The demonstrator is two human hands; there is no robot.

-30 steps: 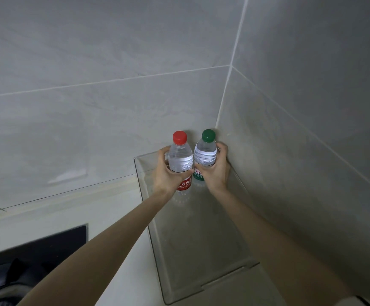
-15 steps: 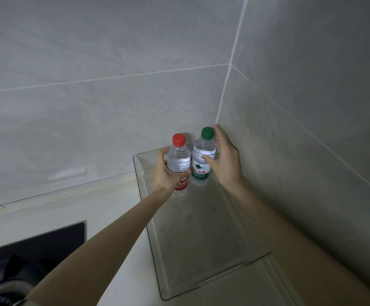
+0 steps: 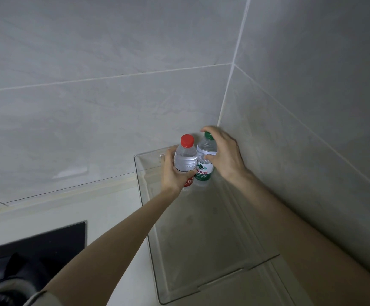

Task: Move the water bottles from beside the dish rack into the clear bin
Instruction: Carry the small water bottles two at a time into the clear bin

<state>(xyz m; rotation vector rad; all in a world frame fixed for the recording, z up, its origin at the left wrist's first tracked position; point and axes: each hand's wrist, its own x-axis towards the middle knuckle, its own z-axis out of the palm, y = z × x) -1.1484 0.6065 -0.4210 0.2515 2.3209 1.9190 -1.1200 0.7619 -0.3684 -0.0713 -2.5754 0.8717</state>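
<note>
One view: head camera, angled down into a tiled corner.
Clear bin: transparent rigid plastic, long rectangular tray shape with rounded rim corners; it sits on the surface against the right-hand wall.
Red-capped bottle: clear ribbed plastic, round body, red screw cap, red label band; upright at the far end of the clear bin.
Green-capped bottle: same shape, green cap, white and green label; upright, touching the right side of the red-capped bottle, nearest the wall corner.
Left hand: fingers wrapped round the red-capped bottle at mid-body.
Right hand: curled over the top of the green-capped bottle, thumb on its shoulder, forefinger arched past the cap.
Surface: pale and smooth.
Hob: black glossy panel at lower left.
Walls: large grey matt tiles with thin pale joints.
</note>
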